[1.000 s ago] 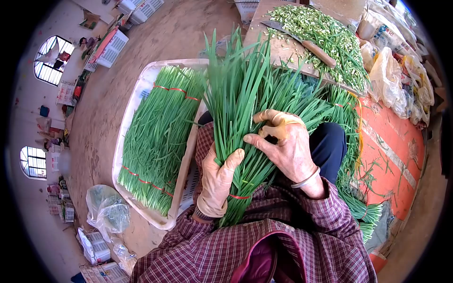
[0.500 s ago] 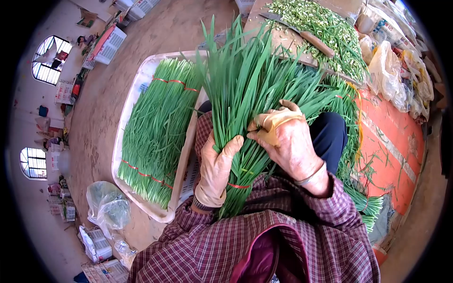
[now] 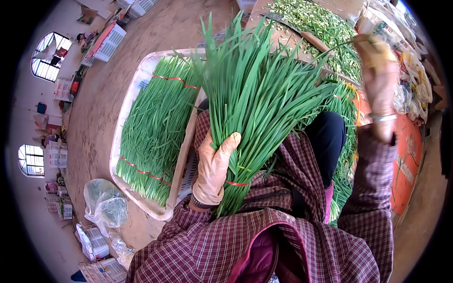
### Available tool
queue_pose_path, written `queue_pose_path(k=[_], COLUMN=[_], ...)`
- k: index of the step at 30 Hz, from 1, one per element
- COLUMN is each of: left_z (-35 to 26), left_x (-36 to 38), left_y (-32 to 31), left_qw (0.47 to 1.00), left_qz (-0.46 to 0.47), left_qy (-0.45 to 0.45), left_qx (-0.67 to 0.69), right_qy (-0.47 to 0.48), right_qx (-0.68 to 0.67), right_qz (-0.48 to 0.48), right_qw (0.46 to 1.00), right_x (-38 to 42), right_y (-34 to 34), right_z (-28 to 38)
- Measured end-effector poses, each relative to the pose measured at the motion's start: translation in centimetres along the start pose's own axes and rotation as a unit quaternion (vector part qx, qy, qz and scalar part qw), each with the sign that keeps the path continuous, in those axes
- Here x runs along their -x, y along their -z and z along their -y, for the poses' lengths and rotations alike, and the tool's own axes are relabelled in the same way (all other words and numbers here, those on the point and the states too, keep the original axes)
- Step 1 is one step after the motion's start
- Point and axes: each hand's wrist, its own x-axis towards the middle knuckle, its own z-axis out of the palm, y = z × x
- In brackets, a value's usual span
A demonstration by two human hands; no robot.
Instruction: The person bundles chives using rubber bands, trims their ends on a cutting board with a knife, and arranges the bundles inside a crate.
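My left hand [image 3: 216, 165], in a pale glove, is closed around a large bunch of garlic chives [image 3: 255, 94] above my lap. A red band [image 3: 237, 183] circles the bunch near its base, and the leaves fan out at the top. Off to the upper right is my right hand [image 3: 377, 61], raised and smeared by motion. A thin chive leaf [image 3: 340, 45] trails leftward from its fingers. Left of my knees, a white tray [image 3: 118, 127] holds banded garlic chives [image 3: 155, 122] laid flat.
A knife [image 3: 315, 41] lies on a cutting board beside chopped stems [image 3: 325, 21]. More banded chives [image 3: 343, 101] lie right of my knee, by an orange-red surface [image 3: 408, 146]. Plastic bags [image 3: 417, 80] are heaped at the right; another clear bag [image 3: 106, 205] sits on the floor.
My right hand has left the bunch and swung up and to the right, with a thin leaf trailing from it. My left hand keeps its hold on the bunch.
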Motion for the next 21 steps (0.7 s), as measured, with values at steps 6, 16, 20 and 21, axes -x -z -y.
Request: queue_pose_path(k=[6,16,20,21], left_z=[-0.6,0.2,-0.2,-0.3], left_x=[-0.4,-0.3,-0.3,-0.3], left_y=[1.2,1.4,1.2,1.2], left_qw=[0.998,0.997,0.998,0.998], left_qz=[-0.048,-0.048,-0.045,-0.040], left_qy=[-0.010,-0.017,-0.035,-0.041], left_qx=[0.039,0.053,0.028,0.018], right_qy=[0.069,-0.005,-0.031,-0.057], right_qx=[0.334,-0.193,-0.139,-0.146], right_qz=[0.021,0.311,0.291,0.297], right_qw=[0.940,0.931,0.946,0.942], right_x=[-2.1,7.2,8.7,8.9], right_y=[9.7,-3.7,-6.7,-6.9], right_z=[-8.4,11.5,13.6,14.0])
